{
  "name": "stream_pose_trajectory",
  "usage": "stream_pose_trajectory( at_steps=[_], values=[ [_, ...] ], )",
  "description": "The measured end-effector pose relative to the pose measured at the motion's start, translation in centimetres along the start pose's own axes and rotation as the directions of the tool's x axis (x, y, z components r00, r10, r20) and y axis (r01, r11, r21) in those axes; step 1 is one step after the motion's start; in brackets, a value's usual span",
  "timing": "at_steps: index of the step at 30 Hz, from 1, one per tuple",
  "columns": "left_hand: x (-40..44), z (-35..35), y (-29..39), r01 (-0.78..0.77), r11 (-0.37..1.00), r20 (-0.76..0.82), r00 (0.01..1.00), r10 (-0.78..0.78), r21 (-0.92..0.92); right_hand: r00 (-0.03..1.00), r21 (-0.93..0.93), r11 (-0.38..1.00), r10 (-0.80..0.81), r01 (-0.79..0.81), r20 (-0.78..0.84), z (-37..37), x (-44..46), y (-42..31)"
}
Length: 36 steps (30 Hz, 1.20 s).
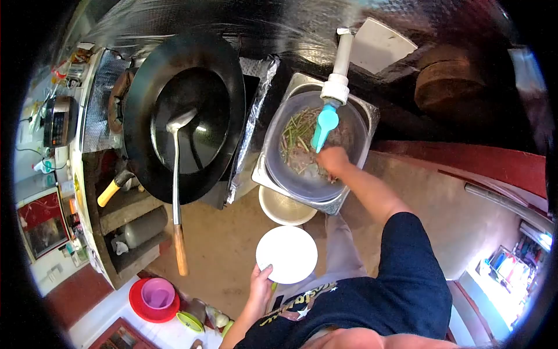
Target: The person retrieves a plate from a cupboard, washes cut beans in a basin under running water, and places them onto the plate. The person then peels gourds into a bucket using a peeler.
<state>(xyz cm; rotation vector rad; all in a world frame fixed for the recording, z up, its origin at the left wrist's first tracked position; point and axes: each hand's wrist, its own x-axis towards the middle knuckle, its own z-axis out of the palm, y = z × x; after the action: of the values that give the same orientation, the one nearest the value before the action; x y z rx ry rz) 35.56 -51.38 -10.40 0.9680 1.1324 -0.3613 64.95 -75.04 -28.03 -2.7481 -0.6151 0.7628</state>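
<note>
Our left hand (pixel 260 286) holds the white plate (pixel 287 255) at its lower left edge, thumb on the upper face and the other fingers out of sight beneath. The plate looks bare, and it is off the near side of the metal sink (pixel 368 110), just beside the pale tub (pixel 288 209) below the sink's near edge. Our right hand (pixel 333 162) reaches over the right part of the translucent basin (pixel 308 195), which sits within the sink's rim. Its fingers are bent down at the wet contents, too hidden for us to tell whether they are wide, narrow or gripping anything. Thin green stems (pixel 296 131) lie towards the basin's left side. The turquoise tap handle (pixel 327 121) hangs just above the hand. Left of the sink is the black wok (pixel 139 134), with a wooden-handled ladle (pixel 176 174) across it.

We judge the step in hand as handling the basin's contents; our next move calls for keeping the plate level and our knuckles off the tap.
</note>
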Motion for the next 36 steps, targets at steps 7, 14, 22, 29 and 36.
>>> stream_pose_trajectory(
  at_steps=[7,14,22,29,36],
  values=[
    [0.8,0.1,-0.2,0.032,0.999,0.017,0.999,-0.033,0.02,1.0,0.059,0.998,0.02,-0.02,0.005,-5.6,3.8,2.8],
    [0.9,1.2,0.1,0.01,0.999,0.014,1.0,-0.011,0.046,0.999,-0.11,0.994,-0.024,0.029,0.042,0.0,5.1,-2.3],
    [1.0,1.1,-0.2,-0.005,1.0,0.01,1.0,0.005,0.019,0.991,-0.036,0.991,0.132,-0.131,0.02,-3.1,1.5,-1.5],
    [0.9,0.9,-0.4,-0.008,1.0,0.015,1.0,0.008,0.029,0.994,0.028,0.993,0.112,-0.113,0.013,-1.2,2.4,0.5],
    [1.5,0.9,-0.4,-0.021,0.999,0.007,1.0,0.021,0.024,0.98,0.081,0.978,-0.196,0.193,0.028,-1.1,1.6,1.3]
  ],
)
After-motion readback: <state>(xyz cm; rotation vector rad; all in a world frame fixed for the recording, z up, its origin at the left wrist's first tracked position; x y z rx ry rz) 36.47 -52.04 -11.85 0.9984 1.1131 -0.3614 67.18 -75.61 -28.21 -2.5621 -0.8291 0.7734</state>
